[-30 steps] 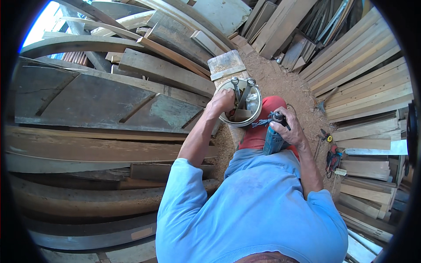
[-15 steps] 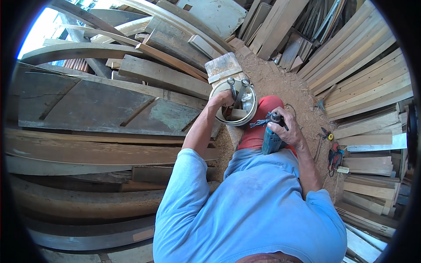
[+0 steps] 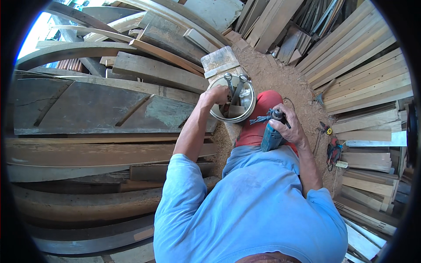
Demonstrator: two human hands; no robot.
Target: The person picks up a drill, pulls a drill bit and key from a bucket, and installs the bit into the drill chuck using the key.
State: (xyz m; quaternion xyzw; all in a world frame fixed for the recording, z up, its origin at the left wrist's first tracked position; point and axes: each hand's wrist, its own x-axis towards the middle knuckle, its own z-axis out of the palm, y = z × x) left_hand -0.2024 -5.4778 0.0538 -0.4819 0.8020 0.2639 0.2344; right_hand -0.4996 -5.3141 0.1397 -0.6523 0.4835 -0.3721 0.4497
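A round white bucket point(image 3: 251, 110) holds two metal wrenches point(image 3: 237, 91) with ring ends up, a clear plastic bag point(image 3: 246, 97) and other small items. My left hand point(image 3: 218, 94) is at the bucket's left rim, fingers curled inward over the opening; the fingertips are partly hidden, and I cannot make out what they pinch. In my right hand point(image 3: 290, 127) is a teal power tool point(image 3: 272, 138) with a dark head, held above my lap. A bundle of blue-grey cord point(image 3: 262, 119) sticks out to its left, beside my red-covered knee point(image 3: 268, 99).
Under the bucket lies a pale wooden board point(image 3: 220, 61). Stacked planks point(image 3: 87, 151) fill the left side, and more boards point(image 3: 364, 81) lean along the right. Sawdust covers the floor point(image 3: 280, 79). A red and black corded tool point(image 3: 334, 151) and a yellow item point(image 3: 329, 130) lie right.
My left hand has shifted left and slightly out of the bucket toward its rim. My right hand keeps its hold on the power tool. The whole view has moved a little.
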